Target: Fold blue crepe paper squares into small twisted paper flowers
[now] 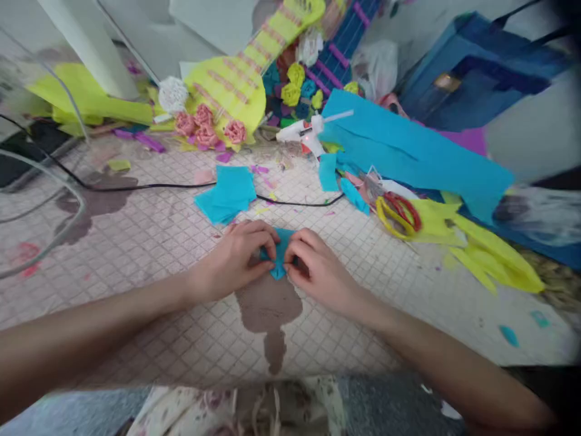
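Note:
A small piece of blue crepe paper (280, 245) is pinched between my two hands, low over the table near its front. My left hand (242, 251) grips its left side with thumb and fingertips. On the opposite side, my right hand (318, 266) is closed on the paper, fingers curled. The paper's lower end looks folded or gathered to a point; part of it is hidden behind my fingers. Just beyond my left hand lies a loose stack of blue crepe paper squares (229, 192).
Behind lie a white glue gun (305, 134), a yellow paper guitar shape (227, 85) with pink paper roses (204, 127), and a long blue paper sheet (408, 151). Scissors (394, 215) and yellow paper (494, 242) sit at right. A black cord (167, 186) crosses the table.

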